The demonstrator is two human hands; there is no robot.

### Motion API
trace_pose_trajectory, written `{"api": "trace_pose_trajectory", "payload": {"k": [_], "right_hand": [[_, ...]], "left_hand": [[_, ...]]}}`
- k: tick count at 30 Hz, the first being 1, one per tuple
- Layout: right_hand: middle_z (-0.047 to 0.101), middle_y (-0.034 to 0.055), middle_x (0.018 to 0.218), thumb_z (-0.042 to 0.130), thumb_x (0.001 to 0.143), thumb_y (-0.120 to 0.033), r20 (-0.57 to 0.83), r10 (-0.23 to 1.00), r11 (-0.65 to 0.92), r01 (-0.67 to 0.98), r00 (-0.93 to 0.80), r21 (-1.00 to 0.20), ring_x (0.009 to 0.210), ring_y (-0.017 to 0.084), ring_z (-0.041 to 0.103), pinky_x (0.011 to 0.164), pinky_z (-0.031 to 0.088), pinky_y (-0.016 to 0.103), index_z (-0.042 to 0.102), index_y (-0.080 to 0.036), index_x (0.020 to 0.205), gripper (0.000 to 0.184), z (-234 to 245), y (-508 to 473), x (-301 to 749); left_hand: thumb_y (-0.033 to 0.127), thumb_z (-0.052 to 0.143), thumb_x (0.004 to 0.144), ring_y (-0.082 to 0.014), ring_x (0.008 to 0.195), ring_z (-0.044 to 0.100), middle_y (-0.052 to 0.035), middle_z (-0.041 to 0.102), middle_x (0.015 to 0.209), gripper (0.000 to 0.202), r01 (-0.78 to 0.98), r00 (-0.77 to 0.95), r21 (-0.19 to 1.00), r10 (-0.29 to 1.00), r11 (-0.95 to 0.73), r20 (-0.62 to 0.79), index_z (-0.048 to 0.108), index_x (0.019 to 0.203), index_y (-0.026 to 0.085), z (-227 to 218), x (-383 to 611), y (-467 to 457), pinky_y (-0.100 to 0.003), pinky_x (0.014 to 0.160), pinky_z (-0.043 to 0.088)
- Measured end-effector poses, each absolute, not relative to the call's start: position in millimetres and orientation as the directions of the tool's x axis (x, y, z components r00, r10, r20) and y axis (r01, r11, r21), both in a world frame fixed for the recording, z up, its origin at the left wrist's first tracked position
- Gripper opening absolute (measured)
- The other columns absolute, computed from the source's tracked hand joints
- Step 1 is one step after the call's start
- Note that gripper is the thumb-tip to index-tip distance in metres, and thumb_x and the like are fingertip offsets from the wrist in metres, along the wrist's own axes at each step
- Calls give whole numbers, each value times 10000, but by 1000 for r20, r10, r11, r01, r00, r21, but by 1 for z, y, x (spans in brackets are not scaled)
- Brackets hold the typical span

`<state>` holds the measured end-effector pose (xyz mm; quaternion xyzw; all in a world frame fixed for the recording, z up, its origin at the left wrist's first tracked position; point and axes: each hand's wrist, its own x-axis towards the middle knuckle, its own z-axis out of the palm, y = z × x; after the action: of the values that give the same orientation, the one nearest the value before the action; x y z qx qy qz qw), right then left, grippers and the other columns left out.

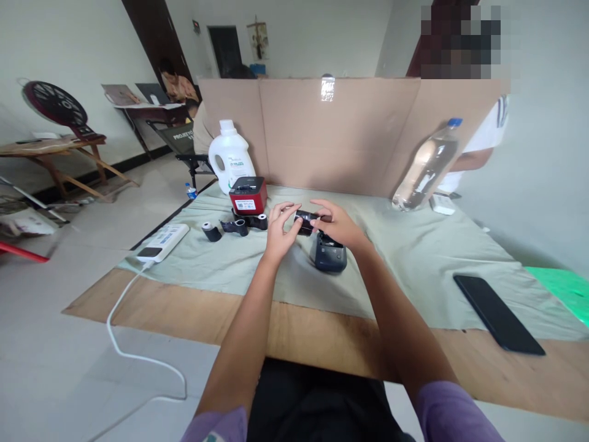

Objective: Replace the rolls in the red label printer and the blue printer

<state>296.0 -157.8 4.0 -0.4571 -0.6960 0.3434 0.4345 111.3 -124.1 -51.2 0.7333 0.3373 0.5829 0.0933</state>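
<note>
Between my two hands is a small black roll (305,222), raised a little above the cloth. My left hand (281,228) grips its left end with thumb and fingers. My right hand (339,224) has its fingers closed on the right end. Just below my right hand a small dark label printer (330,253) stands on the cloth, its top partly hidden by the fingers. Several more black rolls with white cores, among them one upright roll (211,232), lie to the left, in front of a red and black box-shaped device (248,195).
A white detergent jug (232,156) and a tilted clear bottle (427,166) stand before a cardboard screen (340,135). A white power strip (163,243) with a cable lies left, a black phone (497,313) right. Behind the screen is a person in a white sleeve (490,126).
</note>
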Motion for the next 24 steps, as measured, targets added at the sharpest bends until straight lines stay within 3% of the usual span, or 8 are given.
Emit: {"api": "trace_pose_trajectory", "payload": {"k": [7,14,20,24], "right_hand": [[693,46,1014,641,805,-141,398,901,430,470,-171,-771,709,155,654,758,546,337,487,-249,1431,653,0,-156,295],[695,60,1016,662,807,-180,397,909,403,522,-129,-752,725,164,645,785,540,349,505,-235,1421,636,-2,-154,293],[701,56,1007,664,801,-205,406,904,412,525,-134,-745,726,163,637,798,536,354,518,-215,1403,619,-2,-154,294],[709,61,1008,657,805,-225,398,904,419,495,-153,-761,781,174,641,829,530,362,556,-194,1350,555,0,-155,295]], "left_hand": [[307,597,945,-208,1073,555,-65,641,1193,229,504,136,406,535,-762,834,751,1104,250,-50,110,-127,-381,999,450],[279,585,953,-204,1019,568,-63,669,1124,199,572,137,302,452,-763,881,769,1026,253,-46,111,-132,-369,941,460],[295,601,933,-233,1102,579,-64,696,1170,158,601,166,288,468,-745,868,737,991,237,-44,111,-137,-399,978,447],[309,588,948,-239,1185,574,-58,714,1215,178,543,217,316,494,-778,842,700,1064,233,-44,110,-136,-421,1042,414]]}}
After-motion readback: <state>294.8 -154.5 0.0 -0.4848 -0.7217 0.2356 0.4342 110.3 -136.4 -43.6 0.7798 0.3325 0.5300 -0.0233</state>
